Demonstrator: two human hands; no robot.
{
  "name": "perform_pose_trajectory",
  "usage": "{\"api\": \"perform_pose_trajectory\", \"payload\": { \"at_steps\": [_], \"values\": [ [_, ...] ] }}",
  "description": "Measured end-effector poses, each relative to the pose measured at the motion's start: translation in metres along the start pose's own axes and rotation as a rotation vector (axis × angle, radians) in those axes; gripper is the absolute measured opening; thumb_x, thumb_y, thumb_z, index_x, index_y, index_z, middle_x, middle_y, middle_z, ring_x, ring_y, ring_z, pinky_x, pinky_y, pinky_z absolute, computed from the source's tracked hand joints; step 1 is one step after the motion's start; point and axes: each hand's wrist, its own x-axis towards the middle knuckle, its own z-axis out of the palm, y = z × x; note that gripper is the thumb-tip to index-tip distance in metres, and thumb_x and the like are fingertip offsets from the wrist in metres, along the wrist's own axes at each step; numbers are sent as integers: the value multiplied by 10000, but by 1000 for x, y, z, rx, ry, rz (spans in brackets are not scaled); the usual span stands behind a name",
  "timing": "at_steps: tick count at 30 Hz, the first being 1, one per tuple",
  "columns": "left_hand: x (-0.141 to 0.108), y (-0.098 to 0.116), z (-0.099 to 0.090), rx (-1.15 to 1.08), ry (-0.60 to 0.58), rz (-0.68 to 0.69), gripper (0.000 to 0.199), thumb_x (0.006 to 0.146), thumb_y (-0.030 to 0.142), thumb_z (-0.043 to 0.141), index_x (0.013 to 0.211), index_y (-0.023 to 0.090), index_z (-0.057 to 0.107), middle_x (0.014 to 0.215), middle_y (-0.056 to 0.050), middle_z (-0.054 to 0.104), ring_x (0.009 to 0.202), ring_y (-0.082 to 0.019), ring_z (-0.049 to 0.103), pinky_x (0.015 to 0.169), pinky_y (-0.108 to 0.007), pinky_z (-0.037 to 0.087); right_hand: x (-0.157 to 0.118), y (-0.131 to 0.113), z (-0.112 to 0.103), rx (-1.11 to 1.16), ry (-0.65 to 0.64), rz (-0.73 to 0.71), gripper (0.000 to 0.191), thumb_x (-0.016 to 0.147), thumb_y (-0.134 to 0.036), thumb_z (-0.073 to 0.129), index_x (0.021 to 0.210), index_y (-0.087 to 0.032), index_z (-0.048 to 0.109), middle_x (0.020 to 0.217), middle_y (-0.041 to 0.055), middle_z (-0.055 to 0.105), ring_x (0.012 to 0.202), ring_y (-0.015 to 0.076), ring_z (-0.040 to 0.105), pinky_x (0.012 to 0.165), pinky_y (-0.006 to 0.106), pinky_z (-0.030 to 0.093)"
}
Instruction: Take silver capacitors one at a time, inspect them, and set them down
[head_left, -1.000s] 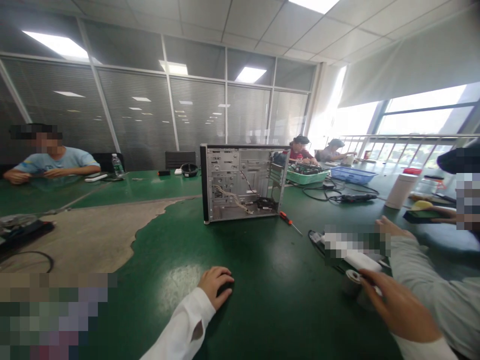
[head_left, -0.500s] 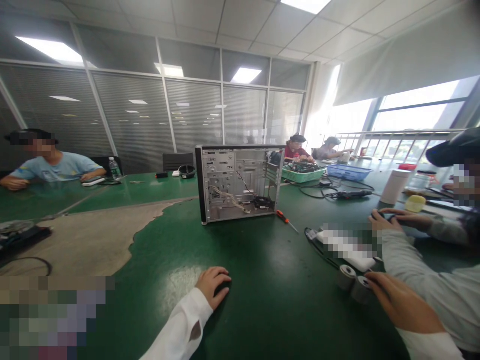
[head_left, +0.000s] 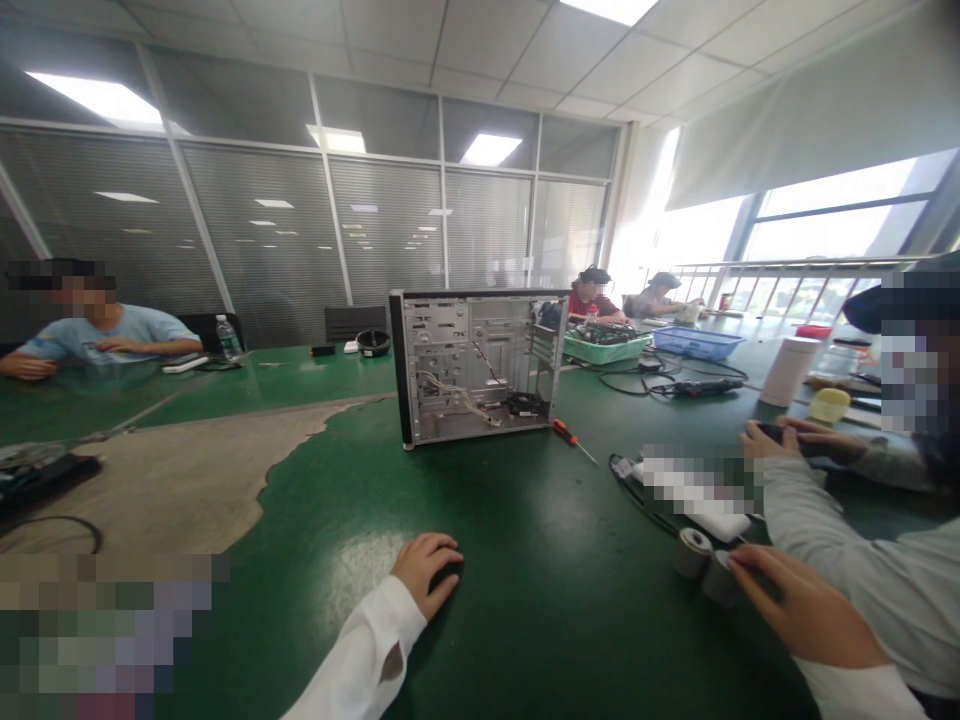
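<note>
Grey roll partly behind right hand, whose fingers' grip I cannot tell; left hand, fingers spread.

A green table bears an open computer case, orange-handled screwdriver, power strip, two rolls

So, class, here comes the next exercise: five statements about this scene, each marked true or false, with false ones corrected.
1. The computer case has an open side facing the camera. True.
2. The screwdriver lies inside the case. False: it lies outside, on the table.
3. The left hand rests on the table. True.
4. The right hand is at the screwdriver. False: it is at a grey cylinder.
5. The green basket is empty. False: it holds parts.
</note>
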Motion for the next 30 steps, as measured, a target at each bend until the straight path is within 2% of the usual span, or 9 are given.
{"api": "perform_pose_trajectory", "payload": {
  "at_steps": [6, 10, 12, 14, 19, 23, 27, 30],
  "values": [
    [0, 1, 0, 7, -3, -9, 236, 670, 261, 465, 887, 242, 553, 980, -32, 555, 942, -211, 473, 771, -381, 372, 7, -22, -13, -116, -17, -11, 307, 712, -436, 406, 843, -192, 539, 962, 84, 538, 859, 228, 519, 743, 356, 405],
    [0, 2, -1, 10, 0, -4, 233, 670, 253, 463, 884, 239, 556, 980, -36, 557, 941, -210, 474, 764, -374, 377, 26, -33, -11, -189, -154, -85, 435, 663, -381, 476, 1074, -241, 457, 993, 72, 535, 834, 237, 533, 676, 360, 411],
    [0, 2, -2, 12, 1, -5, 235, 670, 251, 462, 886, 240, 554, 981, -36, 558, 942, -210, 475, 762, -374, 377, 38, -35, -7, -213, -269, -107, 407, 643, -277, 486, 1050, -285, 475, 929, 49, 567, 774, 227, 552, 665, 366, 399],
    [0, 3, -2, 14, 1, -6, 236, 671, 251, 461, 889, 241, 552, 984, -36, 557, 943, -211, 476, 767, -376, 376, 50, -35, -2, -228, -347, -125, 345, 612, -206, 491, 944, -289, 538, 855, 35, 588, 743, 221, 556, 692, 374, 376],
    [-1, 3, -3, 15, 5, -9, 233, 676, 262, 458, 888, 241, 551, 984, -36, 556, 946, -211, 476, 778, -374, 376, 78, -51, 6, -201, -382, -193, 279, 584, -167, 516, 841, -267, 559, 765, 20, 584, 724, 203, 551, 718, 353, 348],
    [-2, 3, -3, 16, 5, -7, 234, 675, 254, 457, 890, 243, 549, 988, -34, 555, 948, -212, 475, 781, -376, 374, 93, -95, 13, -190, -396, -259, 259, 595, -152, 536, 842, -230, 548, 773, 37, 566, 733, 198, 541, 710, 333, 338],
    [-2, 1, 0, 8, 5, -4, 262, 673, 255, 458, 923, 237, 533, 992, -41, 552, 947, -214, 476, 777, -375, 376, 103, -157, 22, -124, -403, -364, 288, 625, -153, 528, 906, -213, 515, 815, 46, 559, 773, 188, 526, 740, 320, 319],
    [-4, -4, 5, -17, 36, -32, 361, 673, 273, 463, 1029, 217, 466, 1029, -62, 536, 974, -219, 462, 800, -380, 371, 112, -206, 30, 11, -404, -451, 376, 636, -148, 522, 1003, -200, 460, 873, 55, 551, 823, 184, 511, 765, 307, 314]
  ]
}}
